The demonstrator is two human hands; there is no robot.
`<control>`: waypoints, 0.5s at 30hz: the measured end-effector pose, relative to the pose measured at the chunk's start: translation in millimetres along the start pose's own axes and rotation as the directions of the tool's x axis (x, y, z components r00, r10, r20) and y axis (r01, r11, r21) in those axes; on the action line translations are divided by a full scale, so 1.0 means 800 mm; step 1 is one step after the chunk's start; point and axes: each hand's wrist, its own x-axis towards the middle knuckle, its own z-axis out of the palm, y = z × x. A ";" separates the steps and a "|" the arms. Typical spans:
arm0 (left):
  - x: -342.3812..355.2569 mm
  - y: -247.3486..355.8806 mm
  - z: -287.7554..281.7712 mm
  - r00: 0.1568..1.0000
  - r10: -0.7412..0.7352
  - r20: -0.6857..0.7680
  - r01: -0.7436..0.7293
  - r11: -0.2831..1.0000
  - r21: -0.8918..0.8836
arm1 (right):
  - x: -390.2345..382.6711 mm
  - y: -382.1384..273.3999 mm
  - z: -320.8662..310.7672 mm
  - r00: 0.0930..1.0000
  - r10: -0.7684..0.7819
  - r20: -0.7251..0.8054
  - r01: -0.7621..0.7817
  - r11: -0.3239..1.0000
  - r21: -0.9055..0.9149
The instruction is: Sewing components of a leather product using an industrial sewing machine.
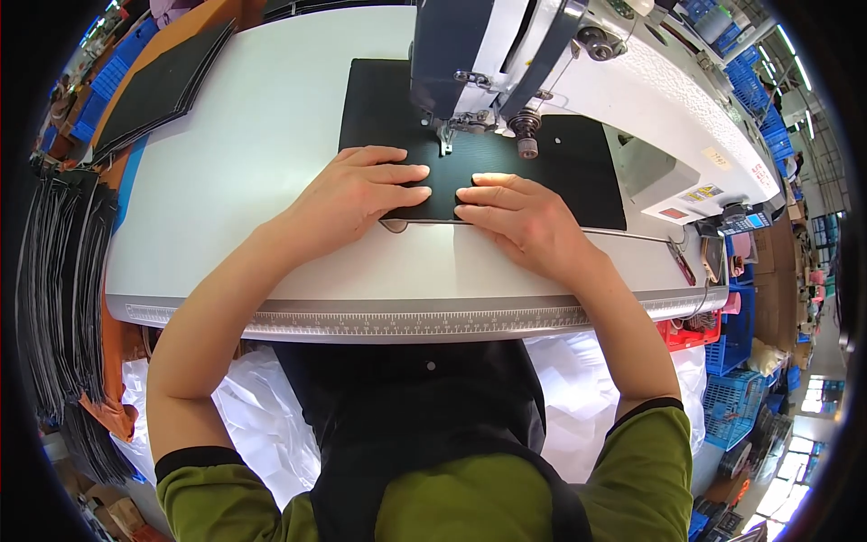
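A flat black panel (578, 176), leather-like and roughly rectangular, lies on the white sewing machine table under the needle area. My left hand (366, 191) rests on its near left part, fingers stretched out toward the right. Opposite it, my right hand (524, 217) lies on the panel's near edge with the fingers pointing left. A narrow gap separates the fingertips of the two hands. Just beyond them the presser foot (444, 140) of the sewing machine (492, 63) stands over the panel; whether it touches the panel I cannot tell.
The machine arm (686, 81) reaches in from the upper right. A ruler strip (415, 322) runs along the table's near edge. Small snips (682, 262) lie at the right. Stacks of black panels (63, 289) fill the left side, with more black sheets (163, 90) at the back left.
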 end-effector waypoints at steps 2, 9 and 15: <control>0.004 -0.006 0.000 1.000 -0.009 -0.001 0.009 1.000 -0.006 | 0.005 0.005 -0.001 1.000 -0.005 -0.008 0.004 1.000 -0.011; 0.020 -0.028 0.003 0.999 -0.024 -0.030 0.024 1.000 0.000 | 0.016 0.031 0.000 1.000 0.013 0.016 -0.012 0.999 -0.045; 0.036 -0.044 0.004 0.998 -0.034 -0.057 0.034 0.999 -0.006 | 0.023 0.056 0.012 0.999 -0.015 -0.036 0.012 0.997 -0.071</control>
